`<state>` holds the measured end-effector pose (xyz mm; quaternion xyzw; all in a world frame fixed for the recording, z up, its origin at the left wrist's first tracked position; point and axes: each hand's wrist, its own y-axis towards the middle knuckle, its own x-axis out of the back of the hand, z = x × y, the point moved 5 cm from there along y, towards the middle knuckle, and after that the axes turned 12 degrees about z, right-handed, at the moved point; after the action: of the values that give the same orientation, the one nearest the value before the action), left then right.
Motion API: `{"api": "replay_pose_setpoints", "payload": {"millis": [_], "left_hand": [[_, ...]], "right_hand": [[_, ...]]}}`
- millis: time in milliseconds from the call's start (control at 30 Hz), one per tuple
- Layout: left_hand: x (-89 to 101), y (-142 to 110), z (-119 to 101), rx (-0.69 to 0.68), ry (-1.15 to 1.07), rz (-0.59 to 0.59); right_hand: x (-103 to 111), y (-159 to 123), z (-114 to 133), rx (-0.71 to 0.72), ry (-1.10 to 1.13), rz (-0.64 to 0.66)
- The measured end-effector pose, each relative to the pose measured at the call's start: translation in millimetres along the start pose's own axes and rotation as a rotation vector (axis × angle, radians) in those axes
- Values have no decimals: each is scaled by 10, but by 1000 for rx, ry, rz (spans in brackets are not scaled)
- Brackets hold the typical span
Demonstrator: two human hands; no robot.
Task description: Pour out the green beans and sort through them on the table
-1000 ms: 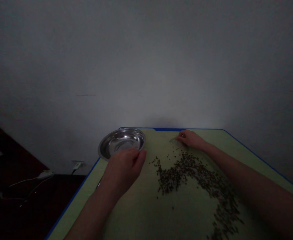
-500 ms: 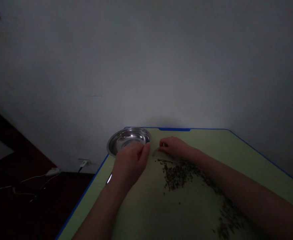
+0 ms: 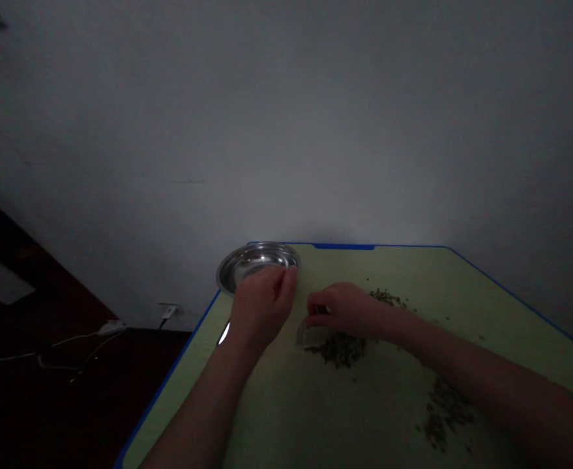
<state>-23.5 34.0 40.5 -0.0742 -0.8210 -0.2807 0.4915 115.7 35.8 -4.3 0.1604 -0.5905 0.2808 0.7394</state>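
Note:
My left hand (image 3: 263,303) is closed in front of the near right rim of a shiny metal bowl (image 3: 227,277); whatever its fingers hold is hidden. My right hand (image 3: 342,307) has its fingers bent around a small clear plastic piece (image 3: 310,335), perhaps a container, low over the table. Right beside that piece lies a heap of small dark seeds (image 3: 342,352). More seeds (image 3: 386,298) are scattered beyond my right wrist, and another patch (image 3: 445,407) lies nearer, by the forearm.
The pale green table (image 3: 286,417) has a blue edge and stands against a grey wall (image 3: 315,130). A small bright-faced object (image 3: 224,333) shows beside my left wrist. On the left, near the floor, are a plug (image 3: 169,312) and white cables (image 3: 71,340).
My right hand has come nearer with the clear piece, and the seeds by it sit in a tighter heap. Seeds beyond the wrist now show. My left hand stays closed by the bowl.

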Motion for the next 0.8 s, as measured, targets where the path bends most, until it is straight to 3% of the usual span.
{"api": "replay_pose_setpoints", "payload": {"millis": [267, 467, 800], "left_hand": [[-196, -4, -75, -70, 15, 253], [-294, -35, -99, -99, -108, 391], [-431, -152, -300, -110, -358, 659]], "right_hand": [[-54, -303, 155, 70, 64, 69], [69, -588, 177, 180, 182, 60], [237, -754, -40, -21, 282, -132]]}}
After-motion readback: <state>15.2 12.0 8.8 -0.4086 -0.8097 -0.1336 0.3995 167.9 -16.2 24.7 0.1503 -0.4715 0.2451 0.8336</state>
